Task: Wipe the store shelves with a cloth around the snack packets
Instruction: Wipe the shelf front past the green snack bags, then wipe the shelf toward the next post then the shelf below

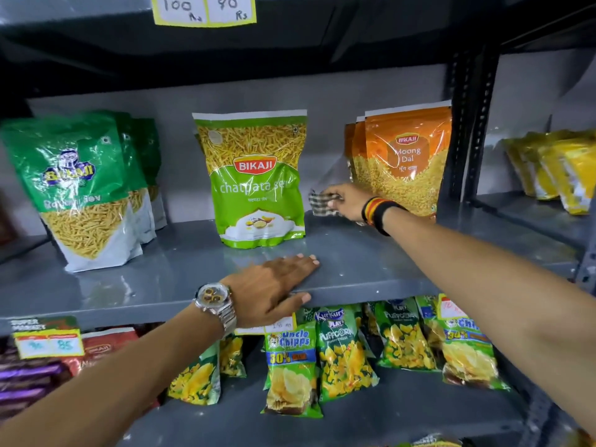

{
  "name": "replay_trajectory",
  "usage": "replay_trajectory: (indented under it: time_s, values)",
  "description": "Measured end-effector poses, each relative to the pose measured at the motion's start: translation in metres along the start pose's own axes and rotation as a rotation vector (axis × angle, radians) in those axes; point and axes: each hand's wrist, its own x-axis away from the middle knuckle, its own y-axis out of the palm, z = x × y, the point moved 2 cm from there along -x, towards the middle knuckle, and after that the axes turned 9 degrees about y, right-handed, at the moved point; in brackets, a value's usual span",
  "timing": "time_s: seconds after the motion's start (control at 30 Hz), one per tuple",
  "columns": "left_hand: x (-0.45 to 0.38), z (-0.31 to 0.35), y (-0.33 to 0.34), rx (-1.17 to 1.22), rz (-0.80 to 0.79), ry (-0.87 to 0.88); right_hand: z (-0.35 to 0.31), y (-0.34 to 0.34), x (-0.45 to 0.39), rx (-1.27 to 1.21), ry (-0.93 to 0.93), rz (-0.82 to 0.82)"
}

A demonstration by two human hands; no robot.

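Note:
My right hand point(346, 201) reaches deep onto the grey metal shelf point(354, 272) and grips a small checked cloth point(321, 203), held between the light green Bikaji Chatpata Sev packet point(258, 179) and the orange Moong Dal packets point(404, 159). The cloth sits just above the shelf surface near the back wall. My left hand point(277, 287) lies flat on the shelf's front edge, fingers together and thumb over the lip, holding nothing. A row of dark green sev packets point(80, 188) stands at the left of the same shelf.
A lower shelf point(387, 414) carries Uncle Chipps point(292, 366) and Puffcorn packets point(343, 353), with dark and red packets at the left. Yellow packets point(558, 169) fill the neighbouring rack beyond a perforated upright point(471, 124). Price tags point(204, 9) hang from the shelf above.

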Motion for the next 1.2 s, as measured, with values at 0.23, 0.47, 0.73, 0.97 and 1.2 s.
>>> replay_trajectory:
  time_s: [0.23, 0.47, 0.73, 0.97, 1.2]
  values:
    - [-0.002, -0.006, 0.006, 0.033, 0.000, 0.035, 0.011, 0.048, -0.086, 0.116, -0.006, -0.045]
    - [-0.002, -0.007, 0.009, 0.027, 0.010, 0.046, 0.031, 0.071, -0.131, 0.149, 0.101, -0.128]
    - [-0.002, -0.007, 0.009, 0.040, -0.017, 0.045, 0.016, 0.067, -0.102, 0.099, -0.020, -0.329]
    - [-0.001, -0.005, 0.005, 0.043, -0.022, 0.040, 0.006, 0.025, 0.013, 0.078, -0.108, -0.281]
    - [0.000, -0.003, 0.003, -0.012, -0.001, -0.008, 0.014, -0.028, 0.074, -0.071, -0.055, -0.338]
